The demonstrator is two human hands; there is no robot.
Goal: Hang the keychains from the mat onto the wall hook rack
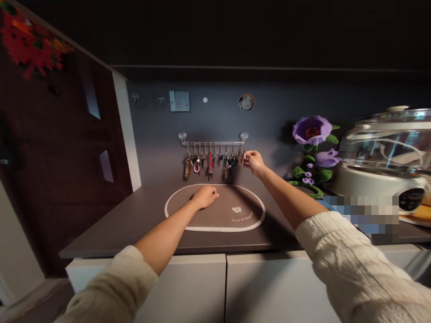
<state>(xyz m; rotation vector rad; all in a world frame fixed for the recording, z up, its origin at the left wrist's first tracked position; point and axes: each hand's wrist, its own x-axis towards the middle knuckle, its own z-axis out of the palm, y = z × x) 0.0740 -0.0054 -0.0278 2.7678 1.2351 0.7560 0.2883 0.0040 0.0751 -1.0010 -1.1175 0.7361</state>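
While our right grip [255, 162] pinches, fingers together, a small key [244, 158] at the right end of the key rack [213, 143], our left grip [205, 196] rests curled shut on the oval mat [215, 220], and we cannot tell whether it holds anything. More keys [208, 162] hang along the rack on the wall. The mat lies on the dark table [134, 224]. To the right stand a purple flower [312, 130] and a white cooker [384, 157].

Dim grey wall [276, 112], dark countertop [128, 224], white cabinets [202, 287], wooden door [60, 148].
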